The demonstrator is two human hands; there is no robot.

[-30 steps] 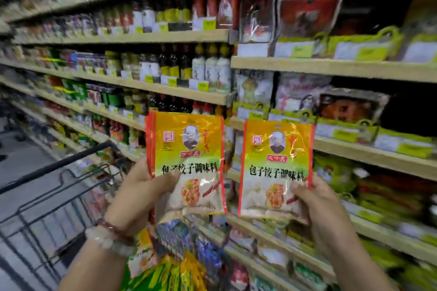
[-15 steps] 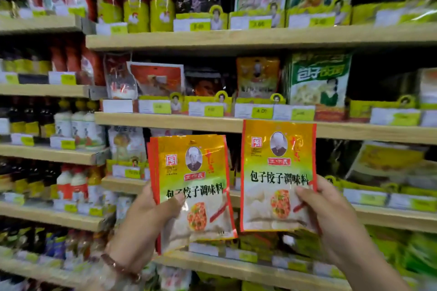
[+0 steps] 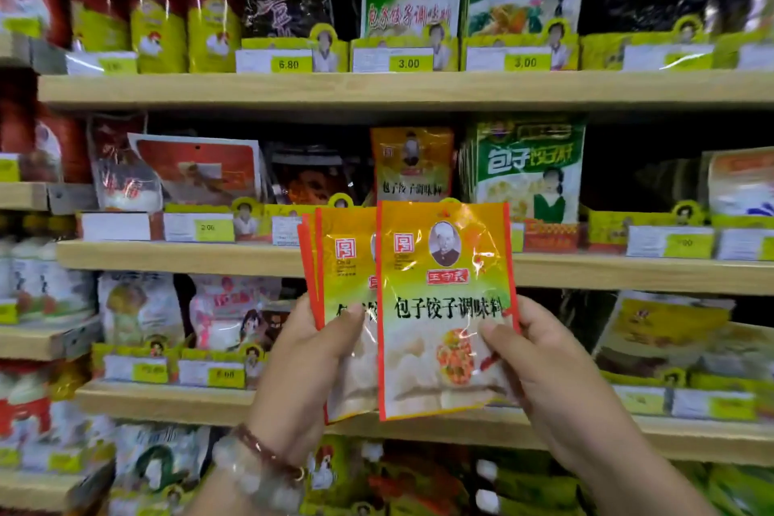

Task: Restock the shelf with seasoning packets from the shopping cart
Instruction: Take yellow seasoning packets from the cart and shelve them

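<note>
I hold orange-and-yellow seasoning packets up in front of the shelf. My right hand (image 3: 544,369) pinches the front packet (image 3: 444,306) by its lower right side, thumb on its face. My left hand (image 3: 310,369) grips the packets behind (image 3: 343,289), which the front packet partly overlaps; thin red edges at the left suggest more than one there. A matching orange packet (image 3: 412,163) stands on the middle shelf (image 3: 188,256), directly above the held ones. The shopping cart is out of view.
Wooden shelves hold rows of other seasoning bags behind yellow price-tag holders. A green packet stack (image 3: 530,172) stands right of the matching slot, a dark red bag (image 3: 314,176) left of it. Bottles (image 3: 25,281) line the far-left section.
The view has swung right and up from the cart to face the shelf. My hands have come together, so the right packet now overlaps the left ones.
</note>
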